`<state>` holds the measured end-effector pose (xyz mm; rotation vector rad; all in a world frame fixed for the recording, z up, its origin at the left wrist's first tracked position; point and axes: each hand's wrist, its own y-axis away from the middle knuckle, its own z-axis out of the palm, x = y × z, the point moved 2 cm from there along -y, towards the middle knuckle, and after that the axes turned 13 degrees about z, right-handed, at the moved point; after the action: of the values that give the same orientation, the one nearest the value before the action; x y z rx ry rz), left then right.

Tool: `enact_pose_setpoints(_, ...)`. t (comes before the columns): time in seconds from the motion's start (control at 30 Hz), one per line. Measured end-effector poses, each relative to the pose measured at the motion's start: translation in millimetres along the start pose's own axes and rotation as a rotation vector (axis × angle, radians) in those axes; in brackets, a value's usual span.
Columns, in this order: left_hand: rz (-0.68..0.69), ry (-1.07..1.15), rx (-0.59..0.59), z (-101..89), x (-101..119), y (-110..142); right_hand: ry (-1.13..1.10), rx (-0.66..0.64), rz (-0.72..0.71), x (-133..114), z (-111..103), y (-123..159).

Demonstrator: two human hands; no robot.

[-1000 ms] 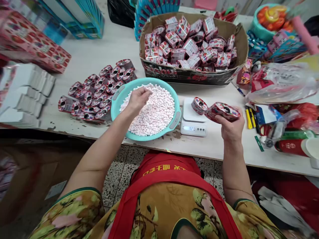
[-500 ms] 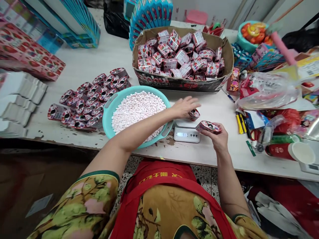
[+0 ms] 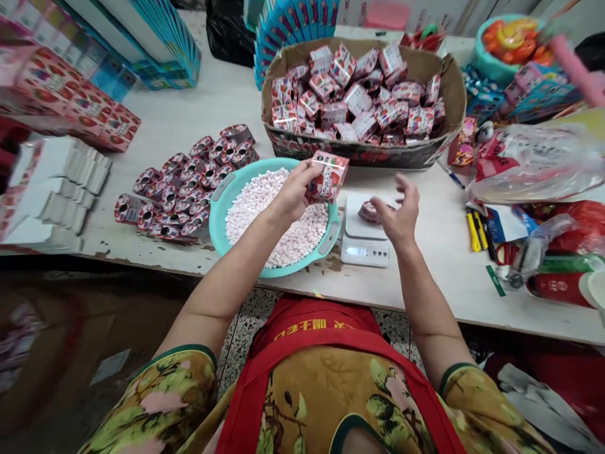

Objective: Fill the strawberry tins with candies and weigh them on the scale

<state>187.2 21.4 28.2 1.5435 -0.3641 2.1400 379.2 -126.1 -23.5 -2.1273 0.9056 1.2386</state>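
Observation:
My left hand grips a small strawberry-printed packet above the right side of a turquoise basin. Many small pale pink candies lie in the basin. My right hand is empty, its fingers apart, over the right edge of a white digital scale. Another small printed packet rests on the scale's plate, close to the right thumb. Whether the thumb touches it I cannot tell.
Behind the scale stands a cardboard box full of similar packets. More packets are grouped left of the basin, beside stacked white cartons. To the right lie yellow cutters, a plastic bag and a red paper cup.
The packet that was in my right hand is gone from it, and my left hand, empty before, has drawn back left holding a packet. The right hand has moved up beside the scale's plate.

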Motion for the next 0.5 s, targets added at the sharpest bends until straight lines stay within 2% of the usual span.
enact_pose_setpoints(0.03,0.001,0.028,0.03,-2.3,0,7,-0.052,-0.101,-0.026,-21,9,-2)
enact_pose_setpoints(0.13,0.037,0.119,0.139,-10.0,-2,19,-0.155,-0.508,-0.043,-79,49,-6)
enact_pose_setpoints(0.23,0.087,0.217,0.262,-27.3,-3,19,-0.204,-0.721,-0.079,-115,83,-6)
enact_pose_setpoints(0.37,0.101,0.225,0.324,-53.4,-8,11,-0.166,-0.745,-0.103,-127,100,4)
enact_pose_setpoints(0.5,0.087,0.178,0.352,-60.7,-17,3,-0.137,-0.688,-0.115,-121,100,10)
